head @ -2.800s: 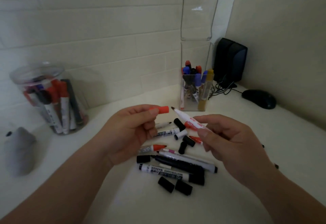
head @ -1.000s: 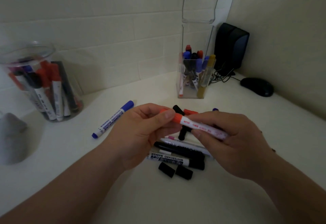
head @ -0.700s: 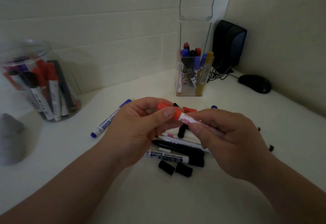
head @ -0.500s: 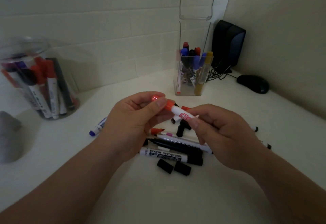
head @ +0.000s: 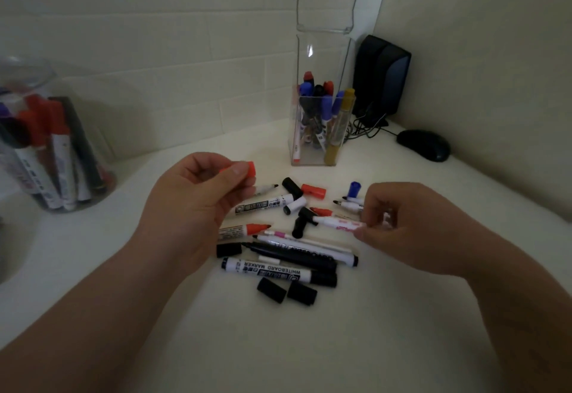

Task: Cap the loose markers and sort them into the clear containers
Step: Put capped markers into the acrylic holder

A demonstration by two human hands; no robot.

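White tabletop [head: 309, 346] in a dim corner with a pale tiled wall [head: 154, 52] behind; black speaker [head: 382, 80] and mouse [head: 424, 145] far right. Left hand [head: 198, 204] pinches an orange cap [head: 244, 169] and right hand [head: 408, 225] pinches a thin uncapped marker [head: 335, 223], held apart above the loose markers [head: 278, 265]. Round jar [head: 46, 151] at left and square container [head: 318, 114] at back both hold markers.

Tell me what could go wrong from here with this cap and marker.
1. The red cap in the left hand looks wider than the thin marker the right hand pinches; it may not seat.
2. Uncapped tips in the pile lie on the table close to other markers; they could smear ink.
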